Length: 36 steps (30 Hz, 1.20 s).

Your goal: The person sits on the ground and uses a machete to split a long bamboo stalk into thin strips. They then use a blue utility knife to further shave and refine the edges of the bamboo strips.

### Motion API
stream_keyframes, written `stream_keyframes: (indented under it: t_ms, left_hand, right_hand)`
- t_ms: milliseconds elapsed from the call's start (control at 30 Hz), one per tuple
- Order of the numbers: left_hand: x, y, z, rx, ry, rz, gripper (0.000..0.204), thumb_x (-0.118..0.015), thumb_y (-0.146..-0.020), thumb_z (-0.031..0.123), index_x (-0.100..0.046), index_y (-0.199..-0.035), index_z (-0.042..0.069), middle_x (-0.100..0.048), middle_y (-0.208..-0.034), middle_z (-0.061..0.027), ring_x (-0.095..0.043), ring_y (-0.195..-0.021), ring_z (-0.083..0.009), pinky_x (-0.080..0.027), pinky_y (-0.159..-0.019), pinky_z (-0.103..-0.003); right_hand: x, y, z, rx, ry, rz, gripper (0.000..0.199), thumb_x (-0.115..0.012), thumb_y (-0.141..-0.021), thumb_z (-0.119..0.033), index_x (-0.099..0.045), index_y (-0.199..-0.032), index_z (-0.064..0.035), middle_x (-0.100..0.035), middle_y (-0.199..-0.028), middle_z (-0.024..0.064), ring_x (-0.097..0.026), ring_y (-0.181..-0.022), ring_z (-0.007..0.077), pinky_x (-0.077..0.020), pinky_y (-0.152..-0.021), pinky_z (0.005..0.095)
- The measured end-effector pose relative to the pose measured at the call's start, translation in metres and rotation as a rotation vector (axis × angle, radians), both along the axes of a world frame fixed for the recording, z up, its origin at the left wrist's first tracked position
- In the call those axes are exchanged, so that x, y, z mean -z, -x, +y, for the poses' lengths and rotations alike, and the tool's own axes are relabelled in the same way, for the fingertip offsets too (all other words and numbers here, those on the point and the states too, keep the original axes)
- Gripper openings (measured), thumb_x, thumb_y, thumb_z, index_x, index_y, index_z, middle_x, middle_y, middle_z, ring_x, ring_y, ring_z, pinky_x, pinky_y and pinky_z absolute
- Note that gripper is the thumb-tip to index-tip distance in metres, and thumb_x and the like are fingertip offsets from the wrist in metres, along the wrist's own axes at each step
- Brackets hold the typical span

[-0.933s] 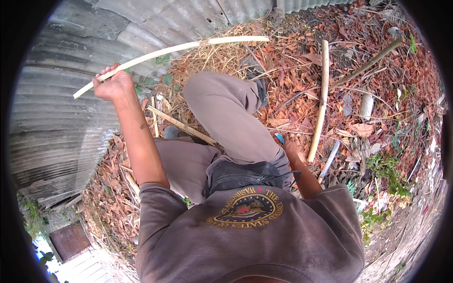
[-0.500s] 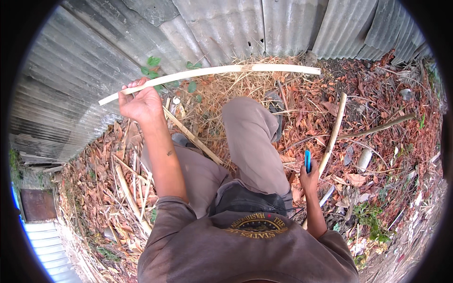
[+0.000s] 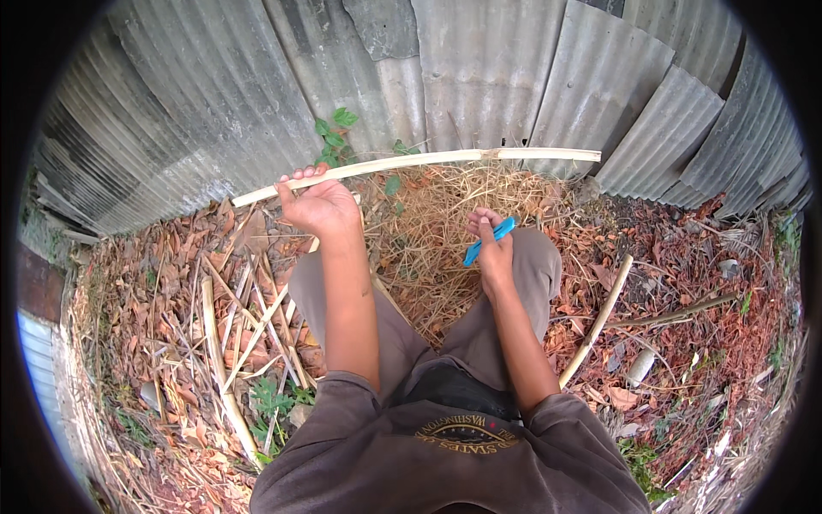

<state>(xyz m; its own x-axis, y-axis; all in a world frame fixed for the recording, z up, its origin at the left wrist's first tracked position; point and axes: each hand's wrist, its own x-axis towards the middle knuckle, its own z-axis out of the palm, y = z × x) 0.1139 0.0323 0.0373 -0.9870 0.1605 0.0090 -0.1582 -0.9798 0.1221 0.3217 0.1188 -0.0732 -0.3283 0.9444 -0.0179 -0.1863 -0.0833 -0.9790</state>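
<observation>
Two bare hands in the head view; clock read about the view's centre, 12 at the top.

Left hand [image 3: 321, 208], at 10 o'clock: grip narrow, closed on a pale strip [image 3: 428, 158] near its left end, palm turned up, fingertips showing beyond the strip's far edge. Strip is long, slender and slightly bowed, running from 10 o'clock over 12 to 2; a brownish band marks it near 1 o'clock. Its right end hangs free of any hand. Behind it stands a wall of overlapping corrugated metal sheets [image 3: 479, 77]; whether strip and wall touch, cannot tell.

Right hand [image 3: 497, 259], just above 3 o'clock: grip partly curled, holding a blue tool [image 3: 503, 230] aslant between thumb and fingers, well apart from the strip. Tool's blade, if exposed, cannot be made out. Hand lies in front of the right trouser leg [image 3: 538, 278]; contact unclear.

Ground: dry straw [image 3: 419, 240] between the knees, from the centre up toward 12. Brown leaf litter to both sides. One pale pole [image 3: 599, 330] at 4 o'clock, a darker stick [image 3: 685, 310] just beyond it, and a whitish cylinder [image 3: 640, 367] near both. At 8 o'clock, a thicker pole [image 3: 212, 343] beside several thin, crossed sticks [image 3: 257, 338]. Green leafy plant [image 3: 336, 128] at 11 o'clock, against the wall.
</observation>
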Motion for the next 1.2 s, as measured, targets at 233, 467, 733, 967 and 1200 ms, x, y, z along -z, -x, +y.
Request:
stream_keyframes:
  t_ms: [233, 467, 733, 967, 1200]
  left_hand:
    - [0.014, 0.003, -0.02, -0.072, 0.007, -0.014, 0.02, -0.039, -0.098, 0.028, -0.045, -0.089, 0.012, -0.046, -0.076, -0.0031, -0.047, -0.071, -0.0156, -0.04, -0.07, -0.032]
    - [0.013, -0.036, -0.026, -0.033, 0.25, -0.05, 0.032, -0.041, -0.099, 0.038, -0.05, -0.102, 0.007, -0.055, -0.091, -0.0091, -0.055, -0.094, -0.021, -0.044, -0.087, -0.035]
    - [-0.008, -0.102, -0.104, 0.628, 1.184, 1.115, 0.025, -0.06, -0.092, 0.026, -0.062, -0.096, 0.001, -0.063, -0.099, -0.0131, -0.062, -0.087, -0.0229, -0.048, -0.081, -0.034]
    - [-0.047, -0.027, -0.012, 0.212, 1.479, 1.737, 0.045, -0.063, -0.089, 0.035, -0.051, -0.116, 0.001, -0.062, -0.084, -0.0086, -0.06, -0.073, -0.0176, -0.049, -0.07, -0.031]
    - [0.016, -0.006, 0.043, 1.35, 1.131, 1.101, 0.043, -0.037, -0.101, 0.04, -0.049, -0.119, 0.003, -0.057, -0.081, -0.0029, -0.055, -0.061, -0.0077, -0.046, -0.057, -0.021]
  right_hand:
    - [-0.072, 0.039, -0.031, -0.2, 0.097, 0.246, 0.031, -0.056, -0.095, -0.03, -0.055, -0.103, 0.0, -0.063, -0.077, 0.01, -0.037, -0.036, 0.0071, -0.034, -0.036, 0.023]
    - [-0.108, 0.078, 0.012, -0.155, 0.207, 0.471, 0.023, -0.067, -0.088, -0.021, -0.055, -0.091, -0.0019, -0.059, -0.077, 0.007, -0.036, -0.038, 0.0098, -0.0353, -0.039, 0.0273]
    - [-0.124, 0.066, 0.104, -0.55, -0.033, 0.335, 0.027, -0.065, -0.089, -0.025, -0.059, -0.095, 0.0007, -0.065, -0.083, 0.0116, -0.035, -0.039, 0.0066, -0.0345, -0.042, 0.0233]
    - [-0.118, 0.072, 0.12, -0.842, 0.029, 0.387, 0.023, -0.064, -0.09, -0.022, -0.059, -0.093, 0.0001, -0.065, -0.081, 0.0144, -0.038, -0.039, 0.0068, -0.0363, -0.041, 0.0243]
    - [-0.108, 0.057, 0.162, -0.608, 0.019, 0.191, 0.026, -0.071, -0.085, -0.024, -0.062, -0.089, 0.0002, -0.062, -0.069, 0.0055, -0.039, -0.04, 0.0059, -0.0352, -0.039, 0.023]
